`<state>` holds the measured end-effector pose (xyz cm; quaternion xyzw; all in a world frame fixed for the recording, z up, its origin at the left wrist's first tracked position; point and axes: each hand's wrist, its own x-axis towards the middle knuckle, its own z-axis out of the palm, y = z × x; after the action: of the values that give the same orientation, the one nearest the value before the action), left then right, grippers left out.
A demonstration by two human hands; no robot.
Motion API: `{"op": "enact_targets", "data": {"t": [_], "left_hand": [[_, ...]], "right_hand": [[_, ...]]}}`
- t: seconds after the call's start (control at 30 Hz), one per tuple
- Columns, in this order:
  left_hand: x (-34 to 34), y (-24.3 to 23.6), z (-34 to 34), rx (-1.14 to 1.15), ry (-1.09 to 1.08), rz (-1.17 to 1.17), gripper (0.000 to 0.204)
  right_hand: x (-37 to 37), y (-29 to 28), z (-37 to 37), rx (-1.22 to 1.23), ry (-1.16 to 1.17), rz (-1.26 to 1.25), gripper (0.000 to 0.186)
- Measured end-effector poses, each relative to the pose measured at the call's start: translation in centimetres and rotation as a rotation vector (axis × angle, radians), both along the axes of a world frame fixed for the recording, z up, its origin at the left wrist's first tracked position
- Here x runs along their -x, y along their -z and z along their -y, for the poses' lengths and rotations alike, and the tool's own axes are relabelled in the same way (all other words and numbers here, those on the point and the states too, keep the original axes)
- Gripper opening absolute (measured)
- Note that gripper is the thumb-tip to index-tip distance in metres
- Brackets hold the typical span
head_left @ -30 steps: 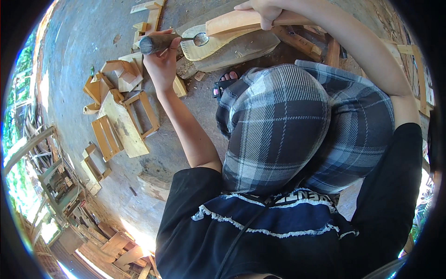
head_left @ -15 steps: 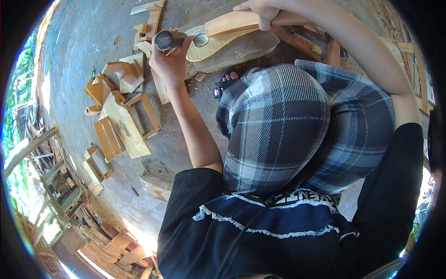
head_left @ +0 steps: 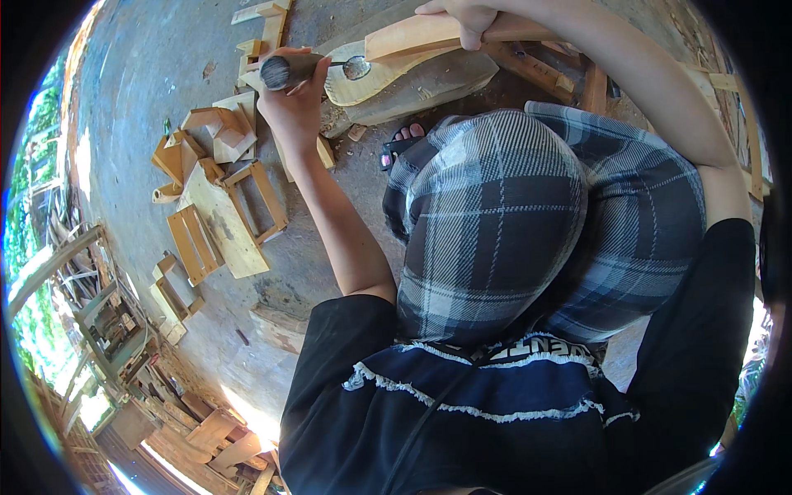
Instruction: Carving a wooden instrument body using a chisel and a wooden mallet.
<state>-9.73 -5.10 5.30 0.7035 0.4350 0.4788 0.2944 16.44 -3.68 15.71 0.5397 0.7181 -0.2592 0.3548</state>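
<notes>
Near the upper edge of the view, to the left of centre, the person's left hand (head_left: 290, 107) is closed around a thick, round, dark greyish-brown wooden handle (head_left: 289, 72), whose blunt end is turned to the camera. From the other side of this grip a thin dark metal shaft (head_left: 338, 63) extends to the right, and it reaches the edge of a small round greyish spot with a dark rim (head_left: 356, 68); whether its tip touches the spot, I cannot tell. This spot is on a pale yellow, rounded wooden board (head_left: 363, 89), which lies just to the right of the left hand. Across the upper part of the board is placed a long light reddish-brown wooden beam (head_left: 412, 40). The right hand (head_left: 469, 21) grips this beam from above, well to the right of the handle, with the thumb on its near side. Beneath the board is a weathered grey wooden slab (head_left: 441, 89), and near its lower edge lies a small brown wood chip (head_left: 356, 133). Farther out, a foot in a black sandal (head_left: 399, 147) stands below the slab. To the left, on the grey floor (head_left: 136, 124), there are a pale flat wooden panel (head_left: 216, 219), a yellow-brown slatted wooden piece (head_left: 195, 243) and an open rectangular wooden frame (head_left: 268, 196).
</notes>
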Motion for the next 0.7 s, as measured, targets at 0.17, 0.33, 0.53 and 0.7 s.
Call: {"op": "enact_targets", "data": {"t": [0.17, 0.33, 0.53, 0.7], "left_hand": [[0.6, -0.1, -0.1, -0.011, 0.014, -0.049, 0.032], [-0.2, -0.4, 0.4, 0.052, 0.048, 0.06, 0.03], [0.2, -0.6, 0.2, 0.069, 0.072, 0.008, 0.032], [0.5, -0.6, -0.3, 0.143, 0.134, 0.047, 0.032]], "right_hand": [[0.1, -1.1, -0.1, 0.086, 0.007, -0.06, 0.094], [-0.1, 0.0, 0.1, 0.017, -0.018, 0.006, 0.095], [0.3, 0.1, -0.1, 0.009, -0.005, 0.018, 0.096], [0.1, 0.1, -0.1, 0.021, -0.024, 0.018, 0.096]]}}
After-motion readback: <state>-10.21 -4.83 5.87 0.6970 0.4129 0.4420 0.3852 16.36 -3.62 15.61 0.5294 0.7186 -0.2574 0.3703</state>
